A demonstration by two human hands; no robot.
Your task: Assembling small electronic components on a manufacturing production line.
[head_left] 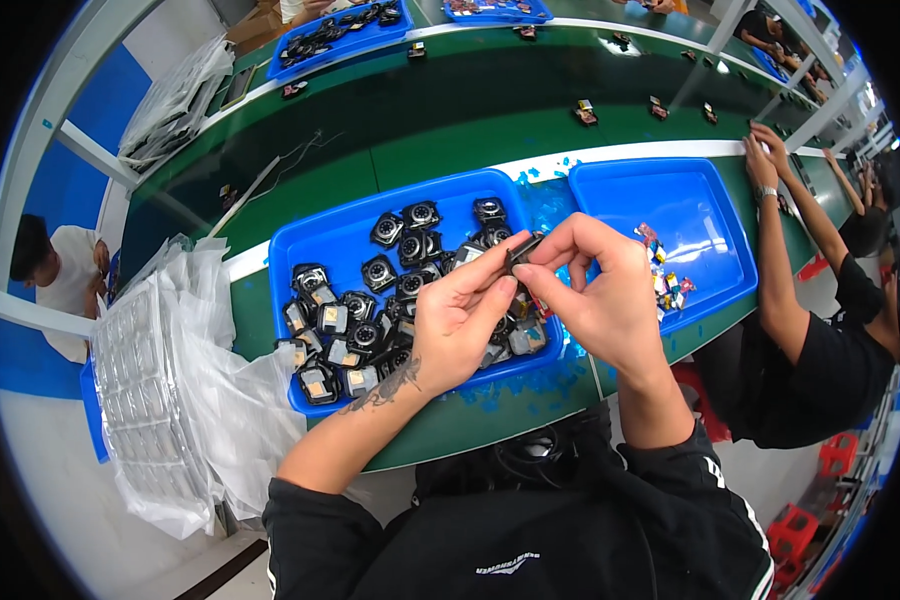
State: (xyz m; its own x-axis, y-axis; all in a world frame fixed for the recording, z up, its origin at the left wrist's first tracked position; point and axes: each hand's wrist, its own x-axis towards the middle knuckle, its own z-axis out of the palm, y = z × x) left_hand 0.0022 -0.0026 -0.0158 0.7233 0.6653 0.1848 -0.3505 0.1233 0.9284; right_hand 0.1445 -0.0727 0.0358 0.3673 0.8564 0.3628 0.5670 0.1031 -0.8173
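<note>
Between the fingertips of both hands is a small black watch case [521, 254], tilted on edge and partly covered by the fingers. My left hand [457, 325] pinches it from the left, thumb against its lower side. From the right, my right hand [610, 290] grips the same piece between thumb and forefinger. Directly beneath lies a blue tray [282, 262] holding many black watch cases [378, 272]. Some show a round sensor window; others show a grey inner side with a pale patch. What is inside the held case cannot be made out.
A second blue tray [670, 195] at the right holds small coloured electronic parts [660, 275]. Blue scraps [545, 200] lie between the trays. Plastic-wrapped clear blister trays [150, 370] stand at the left. Beyond runs a green conveyor [450, 110] carrying small parts. A co-worker's arms [785, 230] reach in at the right.
</note>
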